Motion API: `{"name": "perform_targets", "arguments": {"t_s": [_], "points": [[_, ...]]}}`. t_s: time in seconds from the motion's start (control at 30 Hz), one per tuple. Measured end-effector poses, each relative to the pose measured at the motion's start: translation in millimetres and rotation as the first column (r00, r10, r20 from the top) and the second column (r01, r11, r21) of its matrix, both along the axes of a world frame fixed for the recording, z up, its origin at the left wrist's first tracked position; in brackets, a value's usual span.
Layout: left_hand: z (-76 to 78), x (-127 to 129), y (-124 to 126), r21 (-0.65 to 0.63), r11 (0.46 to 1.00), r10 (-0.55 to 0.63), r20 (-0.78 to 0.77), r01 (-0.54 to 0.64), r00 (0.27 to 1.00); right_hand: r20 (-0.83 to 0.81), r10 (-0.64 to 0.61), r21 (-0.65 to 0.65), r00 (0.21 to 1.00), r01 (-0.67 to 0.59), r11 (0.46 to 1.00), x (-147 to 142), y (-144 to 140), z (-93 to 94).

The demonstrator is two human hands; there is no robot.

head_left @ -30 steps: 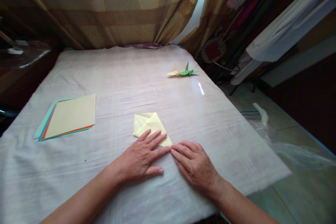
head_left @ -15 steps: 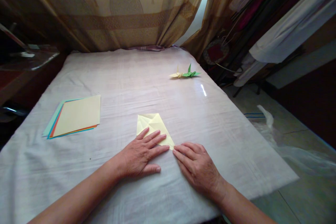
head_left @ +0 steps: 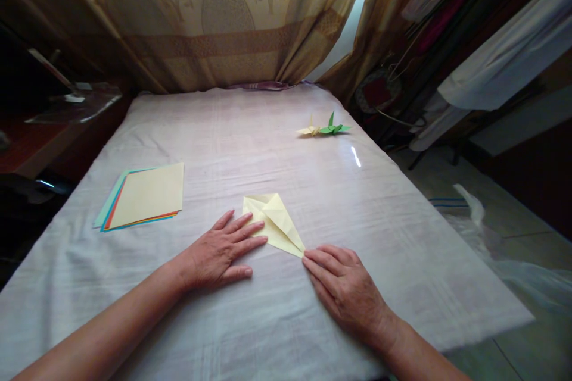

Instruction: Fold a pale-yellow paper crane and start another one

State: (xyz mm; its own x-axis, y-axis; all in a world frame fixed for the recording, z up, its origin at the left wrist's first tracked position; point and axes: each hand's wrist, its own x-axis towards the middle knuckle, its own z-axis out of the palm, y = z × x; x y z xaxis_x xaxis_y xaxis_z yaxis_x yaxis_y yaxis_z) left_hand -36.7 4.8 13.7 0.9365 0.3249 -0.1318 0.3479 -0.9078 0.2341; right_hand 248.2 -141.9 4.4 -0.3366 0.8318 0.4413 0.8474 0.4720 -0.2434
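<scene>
A pale yellow, partly folded paper [head_left: 273,223] lies flat on the white cloth-covered table [head_left: 250,149], shaped like a kite with its point toward me. My left hand [head_left: 218,250] lies flat on the cloth with fingers spread, its fingertips at the paper's left edge. My right hand [head_left: 344,286] rests flat too, its fingertips touching the paper's near tip. Neither hand grips anything.
A stack of coloured sheets [head_left: 145,196], yellow on top, lies to the left. A yellow paper crane [head_left: 309,130] and a green paper crane [head_left: 334,127] stand at the far right. Curtains [head_left: 214,18] hang behind. The table's right edge drops to a tiled floor with plastic sheeting [head_left: 500,238].
My left hand has slid left off the folded paper, uncovering most of it. My right hand stays at the paper's tip. The camera view has shifted a little.
</scene>
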Motion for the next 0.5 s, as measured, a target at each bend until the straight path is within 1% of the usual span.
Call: {"name": "perform_targets", "arguments": {"t_s": [0.17, 0.37, 0.5], "points": [[0.8, -17, 5, 0.036, 0.998, 0.054, -0.032, -0.053, 0.998, -0.006, -0.007, -0.014, 1.0, 0.006, 1.0, 0, -1, -1.2], [4.1, -28, 7, 0.063, 0.992, 0.115, -0.042, -0.112, 0.992, -0.015, -0.004, 0.007, 1.0, 0.005, 1.0, 0, -1, -2.8], [0.0, -35, 5, 0.118, 0.979, 0.172, -0.016, -0.169, 0.985, -0.01, -0.003, 0.021, 1.0, 0.003, 1.0, 0, -1, -3.0]]}}
